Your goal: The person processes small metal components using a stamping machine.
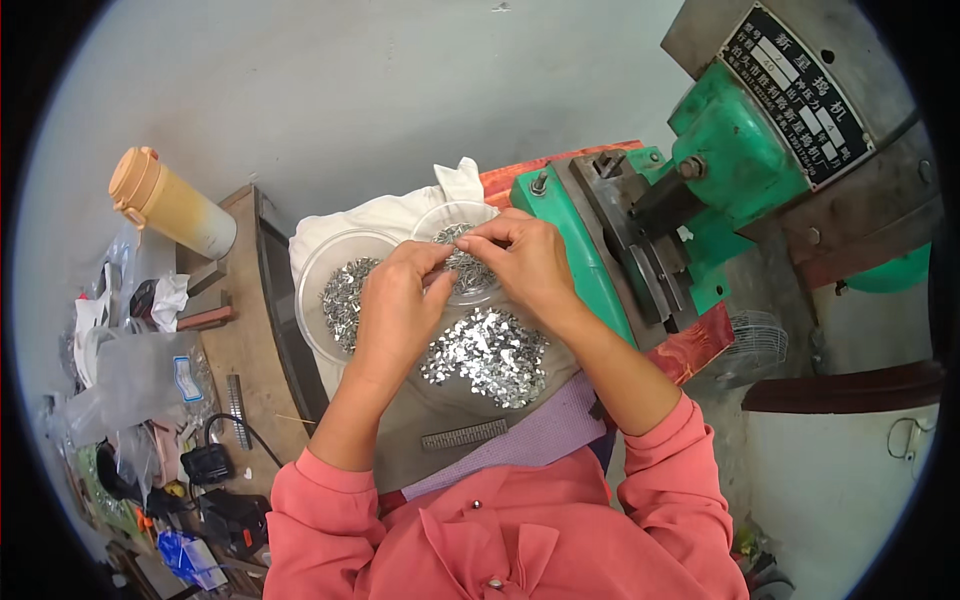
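L hand (398, 305) and R hand (530, 262) are meeting over two clear rd. bowls, fingers curling, thumb + forefinger tips drawing close on each; can't tell if a tiny bit is being pinched btwn them, fingertips too sm. to read. L bowl (318, 262), smooth see-through plastic by the look, is holding sm. silvery bits (345, 300), narrow & shiny, heaped loosely. R bowl (440, 213), partly hidden behind the hands, is holding similar slim bits (472, 278), right under the fingers. Nearer the body, a loose pile (490, 358) of flat, mirror-bright metal flakes w/ irreg. edges is spreading on the dull grey-brown table (395, 430), just below R bowl.

Near the body, a flat grey strip (464, 435) w/ fine ribbed texture is lying beside a purple woven-looking cloth (515, 440). Soft, wrinkled off-white fabric (345, 222) is showing behind the bowls. To the R, a green-painted press (575, 240), hvy metal w/ chunky bolts + dark steel blocks, is standing close by. Far L, an orange-lidded cylindrical bottle (172, 203) is standing on a worn brown side table (240, 325), w/ crinkly clear plastic bags (125, 390) lying nearby.
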A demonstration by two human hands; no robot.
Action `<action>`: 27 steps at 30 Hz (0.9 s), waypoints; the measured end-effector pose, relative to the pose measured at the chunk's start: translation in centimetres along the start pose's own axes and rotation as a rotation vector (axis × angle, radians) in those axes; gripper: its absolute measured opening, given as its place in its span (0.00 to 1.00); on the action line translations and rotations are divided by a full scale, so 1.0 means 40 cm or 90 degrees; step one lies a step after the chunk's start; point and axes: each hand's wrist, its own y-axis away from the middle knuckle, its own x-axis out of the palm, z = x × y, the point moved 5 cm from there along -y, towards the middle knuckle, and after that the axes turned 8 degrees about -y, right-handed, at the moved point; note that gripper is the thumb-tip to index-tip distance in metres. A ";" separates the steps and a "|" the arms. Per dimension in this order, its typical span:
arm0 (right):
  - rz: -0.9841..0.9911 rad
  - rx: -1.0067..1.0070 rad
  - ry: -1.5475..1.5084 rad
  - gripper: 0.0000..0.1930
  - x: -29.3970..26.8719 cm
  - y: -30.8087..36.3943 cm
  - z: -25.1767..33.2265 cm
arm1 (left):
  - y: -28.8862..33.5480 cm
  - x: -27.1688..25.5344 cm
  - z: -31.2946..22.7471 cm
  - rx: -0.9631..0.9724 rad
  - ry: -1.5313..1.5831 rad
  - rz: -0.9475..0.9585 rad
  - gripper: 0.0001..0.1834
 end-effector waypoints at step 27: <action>0.146 -0.215 0.181 0.09 0.083 0.376 0.015 | 0.410 -0.010 0.004 -0.042 -0.146 0.203 0.23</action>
